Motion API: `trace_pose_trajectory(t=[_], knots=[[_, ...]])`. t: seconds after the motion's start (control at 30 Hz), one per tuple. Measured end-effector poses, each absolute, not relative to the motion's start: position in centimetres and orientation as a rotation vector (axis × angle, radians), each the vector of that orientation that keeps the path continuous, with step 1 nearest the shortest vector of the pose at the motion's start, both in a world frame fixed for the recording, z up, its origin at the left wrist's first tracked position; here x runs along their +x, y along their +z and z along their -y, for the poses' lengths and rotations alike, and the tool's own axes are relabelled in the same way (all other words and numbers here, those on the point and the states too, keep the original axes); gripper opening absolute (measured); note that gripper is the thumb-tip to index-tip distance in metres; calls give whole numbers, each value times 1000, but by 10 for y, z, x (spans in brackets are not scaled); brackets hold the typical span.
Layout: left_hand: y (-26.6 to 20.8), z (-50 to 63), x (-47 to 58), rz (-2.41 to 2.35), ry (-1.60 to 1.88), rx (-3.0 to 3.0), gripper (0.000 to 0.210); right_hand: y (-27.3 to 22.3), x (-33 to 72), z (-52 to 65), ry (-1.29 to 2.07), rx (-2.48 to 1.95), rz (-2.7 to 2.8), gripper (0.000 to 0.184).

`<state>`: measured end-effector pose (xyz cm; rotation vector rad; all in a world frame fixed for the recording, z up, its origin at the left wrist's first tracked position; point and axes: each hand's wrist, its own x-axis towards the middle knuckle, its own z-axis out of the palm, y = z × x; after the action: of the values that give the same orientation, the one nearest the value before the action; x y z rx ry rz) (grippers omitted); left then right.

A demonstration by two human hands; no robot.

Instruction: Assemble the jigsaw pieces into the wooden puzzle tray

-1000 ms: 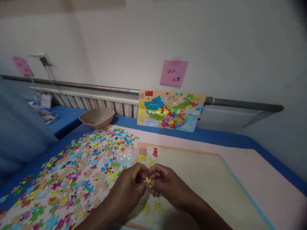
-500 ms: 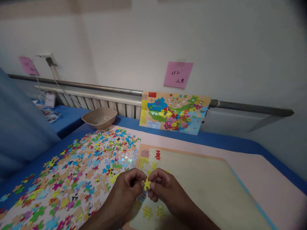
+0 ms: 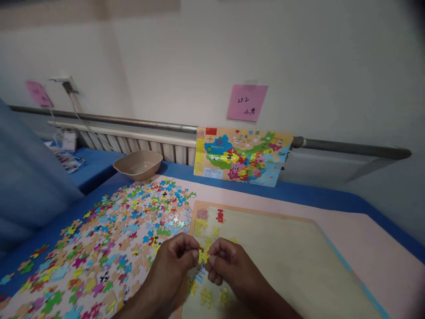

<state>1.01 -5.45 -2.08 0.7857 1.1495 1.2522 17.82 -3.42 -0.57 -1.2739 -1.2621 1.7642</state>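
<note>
Between the fingertips of both hands is a yellow jigsaw piece [image 3: 203,256], held above the left part of a puzzle board [image 3: 279,252]. My left hand [image 3: 177,257] pinches its left side, while my right hand [image 3: 227,261] pinches the right side with the other fingers curled. On the board near my wrists lie loose yellow pieces [image 3: 206,297]. Further up the board are a red piece [image 3: 220,215] and several more yellow ones [image 3: 200,227] by the left border. My hands partly cover the pieces beneath them.
Many colourful jigsaw pieces [image 3: 99,252] are spread over the left of the table. A beige basin [image 3: 138,165] stands behind them. A printed map picture [image 3: 244,156] leans against the wall rail [image 3: 352,147]. A blue curtain [image 3: 29,177] hangs at left.
The yellow piece has turned slightly between my fingers, and both hands stay in nearly the same place. The camera view has shifted a little.
</note>
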Motion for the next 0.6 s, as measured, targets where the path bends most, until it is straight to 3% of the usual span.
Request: trace_pose_trajectory(t=[0.6], knots=[[-15,55,8,-1268,1225,899,8,-3,178,36,1762,-1259,1291,19]])
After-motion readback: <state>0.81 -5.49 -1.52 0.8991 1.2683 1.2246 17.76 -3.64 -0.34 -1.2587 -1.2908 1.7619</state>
